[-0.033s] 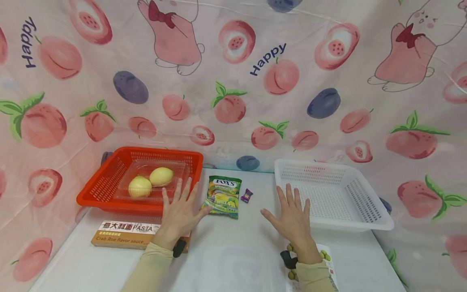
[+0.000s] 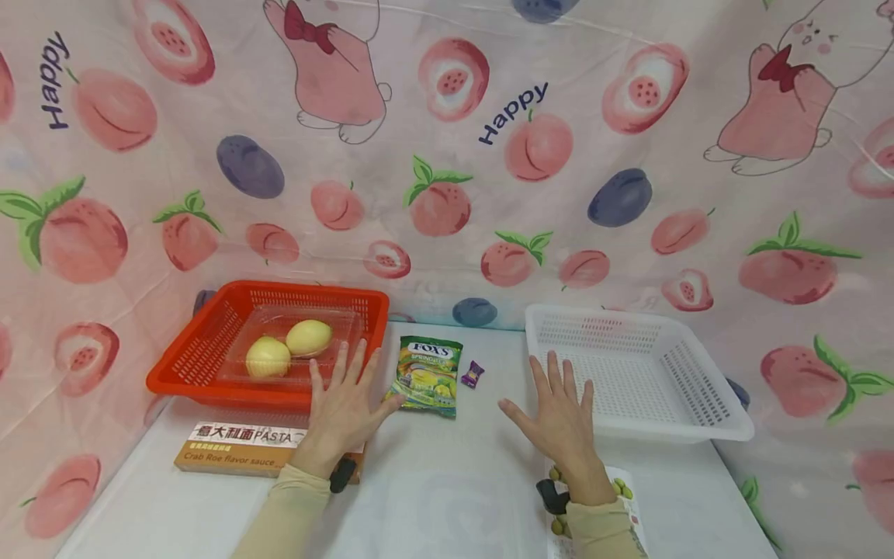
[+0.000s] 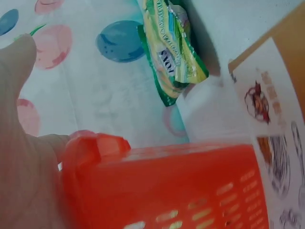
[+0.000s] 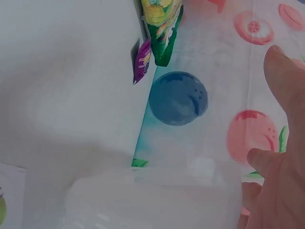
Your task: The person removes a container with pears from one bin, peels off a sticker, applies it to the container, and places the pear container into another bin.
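Note:
My left hand (image 2: 344,415), fingers spread and holding nothing, hovers by the near right corner of the red basket (image 2: 168,379), above the pasta box (image 2: 237,453). In the basket, a clear plastic container (image 2: 240,334) has two pale yellow-green round items (image 2: 310,338) in it. My right hand (image 2: 562,423), also spread and empty, is at the near left side of the white basket (image 2: 705,431), which holds nothing visible. Between the hands lie a green FOX'S bag (image 2: 427,376) and a small purple wrapped piece (image 2: 472,375).
A white card or packet with green fruit pictures (image 2: 632,505) lies partly hidden under my right wrist. A patterned cloth (image 2: 447,287) hangs behind and beside the white table (image 2: 447,481). Each wrist wears a black device.

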The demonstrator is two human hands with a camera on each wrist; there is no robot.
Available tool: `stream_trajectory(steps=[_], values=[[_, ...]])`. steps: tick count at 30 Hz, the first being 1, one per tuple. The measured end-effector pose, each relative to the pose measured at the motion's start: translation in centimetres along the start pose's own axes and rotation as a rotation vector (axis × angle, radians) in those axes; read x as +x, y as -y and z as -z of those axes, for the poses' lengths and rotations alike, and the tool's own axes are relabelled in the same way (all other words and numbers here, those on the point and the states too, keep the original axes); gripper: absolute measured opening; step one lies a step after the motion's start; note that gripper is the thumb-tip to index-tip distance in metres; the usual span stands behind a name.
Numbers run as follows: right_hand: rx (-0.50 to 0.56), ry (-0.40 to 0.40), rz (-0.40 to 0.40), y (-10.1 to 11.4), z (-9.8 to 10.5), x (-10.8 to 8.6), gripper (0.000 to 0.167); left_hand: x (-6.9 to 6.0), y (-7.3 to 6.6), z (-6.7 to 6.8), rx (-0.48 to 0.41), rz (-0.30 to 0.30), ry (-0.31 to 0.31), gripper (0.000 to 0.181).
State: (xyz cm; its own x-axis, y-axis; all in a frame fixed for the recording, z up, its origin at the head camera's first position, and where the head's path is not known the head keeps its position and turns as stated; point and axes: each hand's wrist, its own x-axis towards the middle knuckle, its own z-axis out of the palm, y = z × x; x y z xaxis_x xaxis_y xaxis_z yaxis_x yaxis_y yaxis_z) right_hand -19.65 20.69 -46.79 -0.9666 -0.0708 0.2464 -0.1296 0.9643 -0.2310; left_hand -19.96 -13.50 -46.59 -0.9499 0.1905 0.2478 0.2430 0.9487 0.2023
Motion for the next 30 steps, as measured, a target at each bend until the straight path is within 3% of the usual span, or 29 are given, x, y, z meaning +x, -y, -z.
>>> stream_trajectory(steps=[3, 6, 12, 17, 24, 30], values=[[0.016, -0.005, 0.009, 0.4, 0.2, 0.0, 0.100, -0.5, 0.6, 0.7, -0.010, 0.001, -0.016, 0.091], [0.041, -0.010, 0.022, 1.0, 0.4, 0.2, 0.100, -1.4, 2.1, 2.2, -0.034, 0.012, -0.057, 0.090], [0.063, -0.023, 0.055, 2.0, 1.0, 0.8, 0.100, -3.5, 6.1, 5.5, -0.069, 0.069, -0.100, 0.090], [0.113, -0.047, 0.129, 3.4, 1.5, 1.9, 0.097, -5.1, 10.0, 7.2, -0.106, 0.124, -0.119, 0.089], [0.402, -0.025, 0.289, 7.9, 1.8, 4.4, 0.081, -6.7, 15.4, 8.2, -0.176, 0.199, -0.187, 0.085], [0.566, -0.004, 0.418, 12.9, 1.3, 6.6, 0.071, -7.7, 18.4, 8.5, -0.272, 0.238, -0.204, 0.081]])
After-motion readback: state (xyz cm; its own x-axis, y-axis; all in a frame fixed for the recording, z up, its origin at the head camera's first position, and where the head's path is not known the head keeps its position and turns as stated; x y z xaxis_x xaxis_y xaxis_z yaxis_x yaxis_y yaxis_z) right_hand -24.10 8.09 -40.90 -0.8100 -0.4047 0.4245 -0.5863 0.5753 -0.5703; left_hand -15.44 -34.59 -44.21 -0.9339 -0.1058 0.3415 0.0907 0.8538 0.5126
